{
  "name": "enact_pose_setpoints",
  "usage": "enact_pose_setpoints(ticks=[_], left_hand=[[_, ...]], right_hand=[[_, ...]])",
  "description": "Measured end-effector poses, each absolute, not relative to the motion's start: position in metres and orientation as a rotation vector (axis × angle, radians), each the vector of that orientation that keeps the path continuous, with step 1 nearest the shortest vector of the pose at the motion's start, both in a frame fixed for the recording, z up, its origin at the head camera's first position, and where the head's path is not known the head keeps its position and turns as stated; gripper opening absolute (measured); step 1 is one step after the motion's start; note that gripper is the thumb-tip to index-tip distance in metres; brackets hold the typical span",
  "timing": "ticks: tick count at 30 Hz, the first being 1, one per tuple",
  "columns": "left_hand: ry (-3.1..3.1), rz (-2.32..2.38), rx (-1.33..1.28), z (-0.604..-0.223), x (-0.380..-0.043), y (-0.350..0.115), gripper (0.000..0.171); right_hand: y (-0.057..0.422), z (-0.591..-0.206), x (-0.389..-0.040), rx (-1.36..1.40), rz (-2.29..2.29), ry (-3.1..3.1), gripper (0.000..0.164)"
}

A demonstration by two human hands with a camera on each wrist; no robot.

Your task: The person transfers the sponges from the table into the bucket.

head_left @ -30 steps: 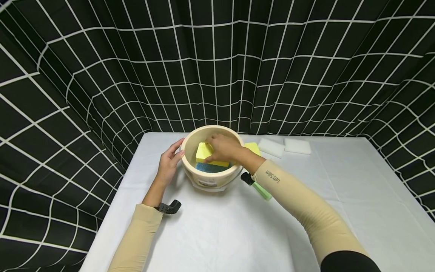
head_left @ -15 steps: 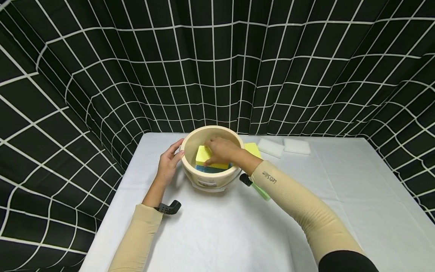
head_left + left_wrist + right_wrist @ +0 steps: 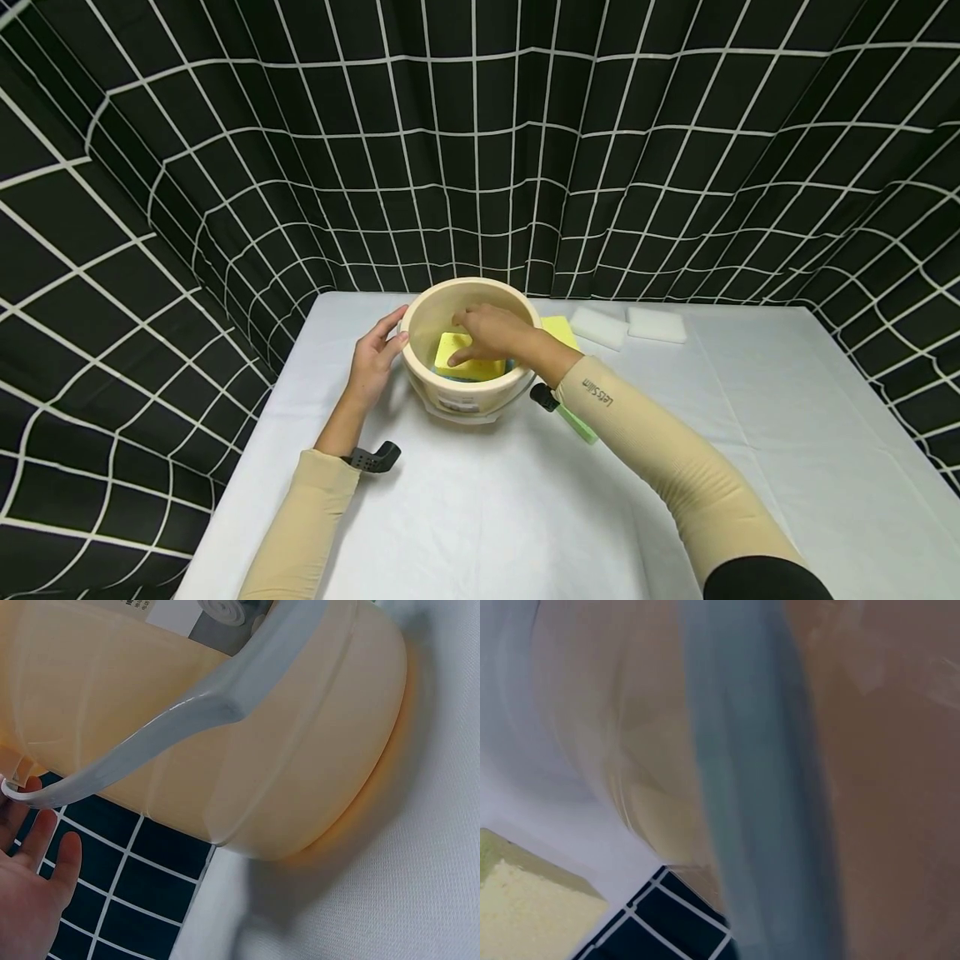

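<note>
A black curtain with white grid lines [image 3: 480,142] is hanging behind the bucket, and a white tablecloth [image 3: 465,508] is spreading out beneath it. The cream bucket [image 3: 431,317] is standing upright.

The left hand [image 3: 372,354] is resting against the bucket's left side, its thumb at the rim and its fingers lying loose and apart along the outer wall. The right hand [image 3: 491,329] is reaching over the bucket's right rim and down inside, its thumb and fingers standing well apart; whether they are touching anything there cannot be told. The bucket's grey handle [image 3: 187,716] is hanging down its outer wall, near the left fingertips.

Inside the bucket, a yellow sponge [image 3: 483,369] is lying under the right thumb. To the bucket's right, a second yellow sponge [image 3: 559,329] is showing just beside the rim; two white pads [image 3: 600,328] are lying farther right. A green block [image 3: 577,426] is lying at the bucket's near right, partly behind the right sleeve [image 3: 667,458]. A narrow blue strip [image 3: 450,378] is showing below the sponge in the bucket.
</note>
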State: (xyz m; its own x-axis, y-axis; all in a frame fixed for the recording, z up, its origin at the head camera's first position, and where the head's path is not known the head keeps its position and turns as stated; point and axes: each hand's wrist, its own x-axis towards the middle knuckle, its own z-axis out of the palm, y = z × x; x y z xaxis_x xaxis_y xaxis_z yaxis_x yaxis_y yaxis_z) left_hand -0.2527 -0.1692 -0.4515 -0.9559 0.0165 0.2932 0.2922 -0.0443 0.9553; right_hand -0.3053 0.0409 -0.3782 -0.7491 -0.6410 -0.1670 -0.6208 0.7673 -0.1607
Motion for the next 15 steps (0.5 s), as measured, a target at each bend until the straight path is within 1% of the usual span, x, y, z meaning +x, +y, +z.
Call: enact_pose_setpoints(ticks=[7,15], left_hand=[[-2.039,-2.097,-0.323,-0.451,-0.252,-0.170,0.045],[-2.035,-2.101,-0.341,-0.452,-0.253,-0.170,0.045]], right_hand=[[0.041,-0.371,-0.302,-1.053,-0.185,2.773,0.071],[0.052,-0.349,-0.298,-1.132,-0.315,2.813,0.065]])
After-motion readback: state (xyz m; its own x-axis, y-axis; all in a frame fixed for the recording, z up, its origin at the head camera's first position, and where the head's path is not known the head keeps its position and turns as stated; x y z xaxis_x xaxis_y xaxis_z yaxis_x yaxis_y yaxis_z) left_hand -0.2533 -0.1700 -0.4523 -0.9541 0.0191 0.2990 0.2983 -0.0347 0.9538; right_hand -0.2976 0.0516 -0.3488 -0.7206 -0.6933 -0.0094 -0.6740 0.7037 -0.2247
